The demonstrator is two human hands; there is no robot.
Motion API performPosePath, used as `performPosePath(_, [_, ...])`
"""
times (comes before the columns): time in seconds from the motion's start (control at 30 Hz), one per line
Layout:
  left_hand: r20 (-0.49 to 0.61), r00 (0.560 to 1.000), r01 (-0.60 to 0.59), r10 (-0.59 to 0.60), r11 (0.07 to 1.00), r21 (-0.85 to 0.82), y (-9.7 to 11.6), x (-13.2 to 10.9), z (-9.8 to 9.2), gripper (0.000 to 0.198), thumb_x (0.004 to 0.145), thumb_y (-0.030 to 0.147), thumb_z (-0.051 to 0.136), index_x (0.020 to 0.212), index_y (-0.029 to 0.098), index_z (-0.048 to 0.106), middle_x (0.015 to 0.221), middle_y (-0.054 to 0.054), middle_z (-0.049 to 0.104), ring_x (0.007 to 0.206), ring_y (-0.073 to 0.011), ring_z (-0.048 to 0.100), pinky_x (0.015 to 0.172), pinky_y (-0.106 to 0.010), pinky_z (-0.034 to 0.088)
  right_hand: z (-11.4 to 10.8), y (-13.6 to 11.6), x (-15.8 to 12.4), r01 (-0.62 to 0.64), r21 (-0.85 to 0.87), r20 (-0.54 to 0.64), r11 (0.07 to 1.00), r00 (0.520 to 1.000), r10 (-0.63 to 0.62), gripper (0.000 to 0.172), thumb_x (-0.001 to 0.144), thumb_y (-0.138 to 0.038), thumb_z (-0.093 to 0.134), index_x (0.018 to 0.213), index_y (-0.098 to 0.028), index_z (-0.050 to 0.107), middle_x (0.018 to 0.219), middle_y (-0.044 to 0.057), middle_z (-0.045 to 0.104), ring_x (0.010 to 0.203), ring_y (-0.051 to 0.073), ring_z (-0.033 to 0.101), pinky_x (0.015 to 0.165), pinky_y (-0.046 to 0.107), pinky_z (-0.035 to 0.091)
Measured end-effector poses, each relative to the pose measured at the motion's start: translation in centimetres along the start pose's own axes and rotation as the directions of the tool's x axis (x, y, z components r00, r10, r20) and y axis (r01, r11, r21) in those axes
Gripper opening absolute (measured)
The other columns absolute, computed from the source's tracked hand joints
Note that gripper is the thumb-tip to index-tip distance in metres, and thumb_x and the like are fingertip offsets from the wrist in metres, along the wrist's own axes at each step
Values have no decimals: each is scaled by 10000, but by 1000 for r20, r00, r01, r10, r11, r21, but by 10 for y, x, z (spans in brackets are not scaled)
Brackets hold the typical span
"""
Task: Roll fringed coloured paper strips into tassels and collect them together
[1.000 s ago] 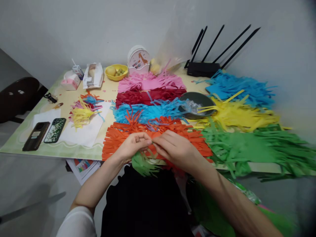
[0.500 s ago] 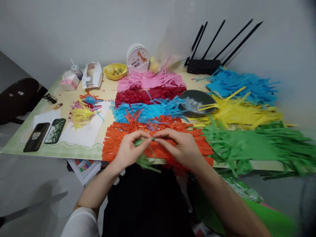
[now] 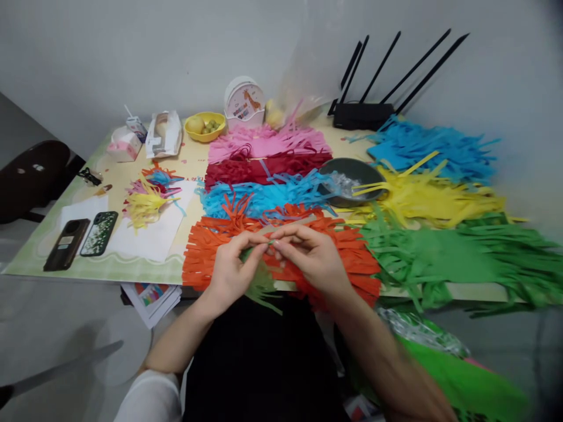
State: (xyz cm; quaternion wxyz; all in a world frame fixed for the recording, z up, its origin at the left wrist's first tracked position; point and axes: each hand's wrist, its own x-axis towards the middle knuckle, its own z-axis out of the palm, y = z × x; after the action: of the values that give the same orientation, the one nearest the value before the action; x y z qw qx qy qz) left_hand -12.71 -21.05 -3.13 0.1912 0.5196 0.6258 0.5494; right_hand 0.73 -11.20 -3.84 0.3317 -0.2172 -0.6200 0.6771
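Observation:
My left hand (image 3: pixel 235 264) is closed on a green tissue-paper tassel (image 3: pixel 263 286), whose fringed strips hang below the fingers over the table edge. My right hand (image 3: pixel 310 255) pinches at the tassel's twisted top, its fingertips meeting those of the left. Whatever fine piece lies between the right fingertips is too small to make out. Beneath both hands lies a stack of orange fringed paper (image 3: pixel 202 249). Just beyond it are blue fringed paper (image 3: pixel 237 202) and a dark bowl (image 3: pixel 373 176) holding small clear pieces.
Green (image 3: pixel 461 258) and yellow fringed paper (image 3: pixel 444 202) lie at the right. Several finished tassels (image 3: pixel 147 202) rest on white paper (image 3: pixel 169 234) at the left, near two phones (image 3: pixel 99 233). A black router (image 3: pixel 363 116) with tall antennas stands at the back.
The right hand has shifted slightly left and its fingers have curled more around the tassel's top. The left hand keeps its hold, and the hanging green strips have swung a little.

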Motion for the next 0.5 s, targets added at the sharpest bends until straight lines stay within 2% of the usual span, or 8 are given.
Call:
performPosePath(0.1, [-58,998,19,-24,996,-86,-3,-4,5,79,900,181,632,854,174,696,789,-23,754,742,-138,726,717,-221,559,6,4,-2,-20,37,-34,999,999,22,245,802,-392,758,893,-176,689,617,-19,655,459,89,567,420,193,488])
performPosePath(0.3, [-79,989,99,-123,962,-256,-9,-8,14,75,890,243,675,865,180,644,756,-18,715,701,-131,714,656,-211,542,2,1,-2,-56,-48,-32,997,998,54,280,785,-428,760,890,-175,704,664,3,680,444,90,551,391,202,453])
performPosePath(0.4, [-66,990,100,-124,953,-284,-9,-7,14,104,882,256,685,842,183,621,726,-4,683,658,-117,692,635,-202,529,-1,-3,-1,-69,-87,-20,994,998,68,293,781,-452,758,856,-173,707,614,-10,651,400,82,515,379,207,428])
performPosePath(0.5, [-45,993,89,-107,950,-300,-10,-5,13,125,836,259,739,878,185,647,802,-17,709,724,-129,709,664,-208,539,-2,-6,0,-52,-130,-20,990,999,49,268,782,-431,757,850,-173,740,605,-2,654,415,84,509,400,211,418])
